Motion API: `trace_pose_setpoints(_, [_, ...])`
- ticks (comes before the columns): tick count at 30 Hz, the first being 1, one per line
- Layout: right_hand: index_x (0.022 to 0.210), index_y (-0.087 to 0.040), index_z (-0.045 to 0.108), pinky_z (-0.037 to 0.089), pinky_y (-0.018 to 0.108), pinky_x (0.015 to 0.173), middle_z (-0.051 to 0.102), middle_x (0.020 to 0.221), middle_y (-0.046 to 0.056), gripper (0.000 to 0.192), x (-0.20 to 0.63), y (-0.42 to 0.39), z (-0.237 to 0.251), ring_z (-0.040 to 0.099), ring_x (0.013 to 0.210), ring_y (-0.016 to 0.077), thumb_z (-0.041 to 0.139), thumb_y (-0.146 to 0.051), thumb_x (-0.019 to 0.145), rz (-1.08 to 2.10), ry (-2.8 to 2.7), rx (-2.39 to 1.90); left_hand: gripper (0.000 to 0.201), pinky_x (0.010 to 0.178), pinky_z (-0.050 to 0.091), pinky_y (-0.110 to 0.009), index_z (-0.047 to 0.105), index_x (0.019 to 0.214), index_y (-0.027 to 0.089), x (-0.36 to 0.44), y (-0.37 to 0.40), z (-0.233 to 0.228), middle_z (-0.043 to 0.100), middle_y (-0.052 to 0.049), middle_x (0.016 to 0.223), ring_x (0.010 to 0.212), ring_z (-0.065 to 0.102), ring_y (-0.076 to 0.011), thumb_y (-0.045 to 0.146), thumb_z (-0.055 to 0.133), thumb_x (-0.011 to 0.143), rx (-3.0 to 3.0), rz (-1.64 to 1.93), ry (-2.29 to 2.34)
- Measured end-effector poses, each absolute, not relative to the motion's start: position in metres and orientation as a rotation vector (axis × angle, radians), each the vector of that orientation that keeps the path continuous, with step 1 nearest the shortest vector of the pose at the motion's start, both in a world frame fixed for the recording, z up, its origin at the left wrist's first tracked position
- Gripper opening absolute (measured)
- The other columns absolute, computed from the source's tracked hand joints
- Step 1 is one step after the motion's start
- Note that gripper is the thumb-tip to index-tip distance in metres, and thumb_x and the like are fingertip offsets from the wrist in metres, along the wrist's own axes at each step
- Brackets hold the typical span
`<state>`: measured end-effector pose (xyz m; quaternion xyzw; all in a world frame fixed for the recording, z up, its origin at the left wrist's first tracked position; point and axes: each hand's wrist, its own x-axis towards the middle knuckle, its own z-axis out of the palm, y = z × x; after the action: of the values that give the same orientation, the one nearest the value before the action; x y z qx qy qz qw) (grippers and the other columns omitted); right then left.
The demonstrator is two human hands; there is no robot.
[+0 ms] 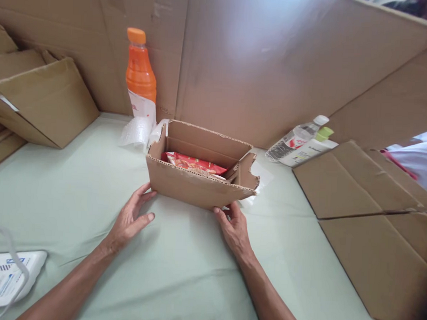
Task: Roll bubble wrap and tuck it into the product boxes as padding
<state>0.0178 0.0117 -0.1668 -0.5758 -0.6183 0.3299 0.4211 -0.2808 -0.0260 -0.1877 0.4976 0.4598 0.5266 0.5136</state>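
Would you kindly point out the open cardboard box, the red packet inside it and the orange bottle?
cardboard box (193, 185), head view, on its near wall.
red packet (194, 163), head view, on its visible top.
orange bottle (141, 74), head view, on its orange body.

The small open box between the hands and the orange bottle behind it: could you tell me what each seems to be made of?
The small open box looks like matte brown corrugated cardboard; fluting shows along its torn top edges. The orange bottle looks like clear glossy plastic, probably coloured by orange liquid inside, with an orange cap and white label.
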Motion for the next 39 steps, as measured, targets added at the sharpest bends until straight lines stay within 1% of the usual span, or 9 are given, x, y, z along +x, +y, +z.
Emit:
trace_pose_setpoints(3, [0.109, -0.019, 0.062, 0.055, 0.032, 0.070, 0.072, 0.102, 0.008, 0.035, 0.018, 0.017, -0.164, 0.067, 0.086, 0.0219, 0.060, -0.046, 0.087, 0.824, -1.566, -1.433, 0.073, 0.126, 0.026, -0.053, 0.043, 0.151, 0.027, -0.280, -0.022, -0.189, 0.030, -0.009, 0.167, 0.152, 0.033, -0.0352, 0.039, 0.072, 0.086, 1.186, 1.288, 1.001])
trace_pose_setpoints(11, [0.122, -0.016, 0.060, 0.056, 0.036, 0.070, 0.073, 0.105, 0.012, 0.045, 0.009, 0.052, -0.169, 0.068, 0.090, 0.0252, 0.053, -0.044, 0.088, 0.759, -1.658, -1.442, 0.073, 0.130, 0.018, -0.050, 0.040, 0.155, 0.033, -0.287, -0.008, -0.195, 0.026, -0.003, 0.170, 0.158, 0.018, -0.0298, 0.032, 0.070, 0.087, 1.154, 1.312, 0.912])
trace_pose_setpoints(14, [0.124, -0.016, 0.062, 0.055, 0.044, 0.088, 0.069, 0.122, 0.016, 0.043, 0.013, 0.051, -0.172, 0.065, 0.110, 0.0291, 0.052, -0.041, 0.091, 0.454, -1.764, -1.467, 0.074, 0.128, 0.021, -0.051, 0.041, 0.154, 0.034, -0.289, -0.006, -0.196, 0.022, -0.002, 0.171, 0.158, 0.016, -0.0310, 0.033, 0.071, 0.087, 1.148, 1.319, 0.925])
trace_pose_setpoints(17, [0.132, -0.018, 0.060, 0.045, 0.051, 0.104, 0.058, 0.142, 0.018, 0.048, 0.037, 0.048, -0.173, 0.053, 0.131, 0.0334, 0.058, -0.041, 0.090, 0.017, -1.879, -1.524, 0.070, 0.127, 0.025, -0.053, 0.045, 0.151, 0.032, -0.289, -0.007, -0.196, 0.026, -0.005, 0.170, 0.157, 0.021, -0.0325, 0.035, 0.072, 0.086, 1.136, 1.333, 0.953])
trace_pose_setpoints(21, [0.119, -0.020, 0.069, 0.045, 0.050, 0.096, 0.066, 0.134, 0.016, 0.036, 0.075, 0.050, -0.175, 0.057, 0.122, 0.0350, 0.062, -0.036, 0.087, -0.177, -2.005, -1.705, 0.068, 0.125, 0.028, -0.055, 0.051, 0.145, 0.026, -0.287, -0.008, -0.195, 0.039, -0.011, 0.163, 0.154, 0.029, -0.0346, 0.036, 0.076, 0.083, 1.106, 1.360, 0.986])
trace_pose_setpoints(24, [0.102, -0.020, 0.073, 0.046, 0.046, 0.091, 0.075, 0.114, 0.012, 0.023, 0.088, 0.040, -0.175, 0.065, 0.110, 0.0303, 0.055, -0.027, 0.090, -0.181, -2.030, -1.729, 0.067, 0.124, 0.030, -0.056, 0.055, 0.140, 0.022, -0.285, -0.008, -0.193, 0.046, -0.014, 0.157, 0.151, 0.035, -0.0363, 0.037, 0.078, 0.079, 1.067, 1.372, 1.026])
trace_pose_setpoints(28, [0.107, -0.021, 0.071, 0.046, 0.044, 0.091, 0.077, 0.106, 0.009, 0.021, 0.076, -0.010, -0.169, 0.069, 0.102, 0.0270, 0.054, -0.025, 0.094, -0.217, -2.103, -1.597, 0.067, 0.121, 0.034, -0.055, 0.059, 0.134, 0.018, -0.284, -0.008, -0.188, 0.056, -0.016, 0.148, 0.144, 0.045, -0.0372, 0.040, 0.080, 0.075, 1.055, 1.357, 1.054])
trace_pose_setpoints(34, [0.116, -0.023, 0.067, 0.048, 0.043, 0.094, 0.073, 0.121, 0.009, 0.022, 0.025, -0.110, -0.153, 0.066, 0.112, 0.0255, 0.059, -0.024, 0.095, 0.133, -2.318, -1.249, 0.048, 0.108, 0.047, -0.050, 0.068, 0.120, 0.016, -0.278, -0.022, -0.178, 0.065, -0.015, 0.132, 0.122, 0.062, -0.0343, 0.039, 0.072, 0.079, 1.253, 1.269, 1.237])
trace_pose_setpoints(39, [0.122, -0.025, 0.065, 0.049, 0.048, 0.099, 0.069, 0.130, 0.011, 0.028, 0.019, -0.117, -0.147, 0.064, 0.119, 0.0283, 0.060, -0.035, 0.096, 0.329, -2.245, -1.251, 0.033, 0.101, 0.051, -0.046, 0.071, 0.115, 0.019, -0.264, -0.046, -0.173, 0.068, -0.012, 0.125, 0.115, 0.064, -0.0302, 0.026, 0.064, 0.083, 1.755, 1.194, 1.236])
